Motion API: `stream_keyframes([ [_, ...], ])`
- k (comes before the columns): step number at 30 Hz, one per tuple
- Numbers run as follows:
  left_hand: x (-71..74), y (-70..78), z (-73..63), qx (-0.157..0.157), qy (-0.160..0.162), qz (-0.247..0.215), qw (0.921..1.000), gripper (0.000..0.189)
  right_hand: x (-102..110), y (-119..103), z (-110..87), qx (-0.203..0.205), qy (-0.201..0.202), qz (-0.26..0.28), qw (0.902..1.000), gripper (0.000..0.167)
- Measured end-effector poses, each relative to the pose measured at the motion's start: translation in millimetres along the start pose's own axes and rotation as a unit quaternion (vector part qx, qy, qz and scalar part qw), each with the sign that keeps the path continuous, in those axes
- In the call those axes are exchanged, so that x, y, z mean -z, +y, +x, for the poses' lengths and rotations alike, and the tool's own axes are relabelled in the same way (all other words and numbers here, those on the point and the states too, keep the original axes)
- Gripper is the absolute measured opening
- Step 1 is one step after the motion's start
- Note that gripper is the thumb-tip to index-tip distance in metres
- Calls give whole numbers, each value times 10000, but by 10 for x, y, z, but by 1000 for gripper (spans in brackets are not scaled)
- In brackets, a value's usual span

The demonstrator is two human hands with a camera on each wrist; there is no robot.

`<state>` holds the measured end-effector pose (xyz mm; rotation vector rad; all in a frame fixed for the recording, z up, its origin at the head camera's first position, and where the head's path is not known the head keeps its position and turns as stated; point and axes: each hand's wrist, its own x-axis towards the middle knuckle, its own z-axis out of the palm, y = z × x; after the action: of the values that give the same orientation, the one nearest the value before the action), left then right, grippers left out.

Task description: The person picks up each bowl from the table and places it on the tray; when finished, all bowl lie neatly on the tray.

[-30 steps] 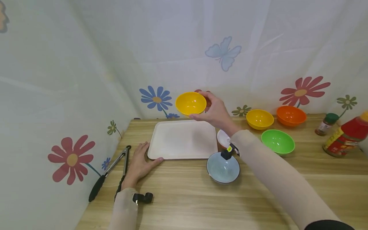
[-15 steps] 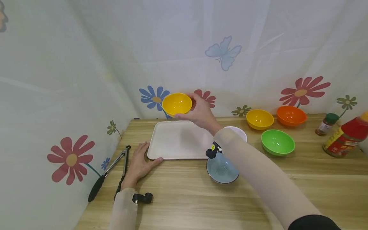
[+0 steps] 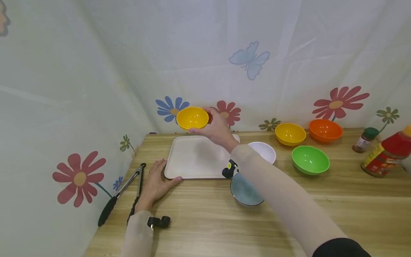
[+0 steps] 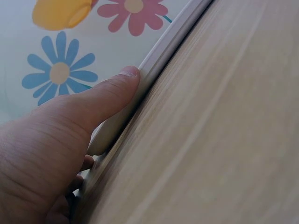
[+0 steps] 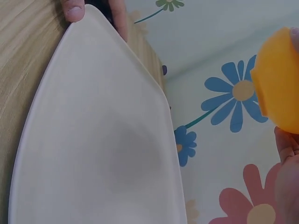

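Note:
My right hand (image 3: 218,130) holds a small yellow bowl (image 3: 192,118) by its right side, thumb at the near side. The bowl is raised above the back part of a white rectangular tray (image 3: 189,160), its inside facing me. In the right wrist view the underside of the yellow bowl (image 5: 278,84) shows at the right edge, off the table. My left hand (image 3: 157,185) rests at the tray's front left corner, fingers extended along the left side. Its thumb (image 4: 112,91) lies against the front rim in the left wrist view. My right forearm hides the tray's right end.
Tongs (image 3: 139,182) lie left of my left hand. Right of the tray stand a white bowl (image 3: 264,151) and a blue-grey bowl (image 3: 245,191), both partly covered by my sleeve. Farther right are yellow (image 3: 290,134), orange (image 3: 325,130) and green bowls (image 3: 310,159), a small green-capped jar (image 3: 365,140) and a red-labelled bottle (image 3: 386,153).
My right hand has carried the yellow bowl leftward and, lately, slightly down over the tray, uncovering the white bowl more. The left hand and tray have stayed in place.

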<state>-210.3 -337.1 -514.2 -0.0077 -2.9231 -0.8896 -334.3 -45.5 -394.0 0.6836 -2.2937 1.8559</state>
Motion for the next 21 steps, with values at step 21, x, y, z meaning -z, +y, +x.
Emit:
stream_keyframes([
  [21, -6, 13, -5, 37, 3, -22, 10000, 111, -433, 238, 253, -474, -392, -188, 9979, 91],
])
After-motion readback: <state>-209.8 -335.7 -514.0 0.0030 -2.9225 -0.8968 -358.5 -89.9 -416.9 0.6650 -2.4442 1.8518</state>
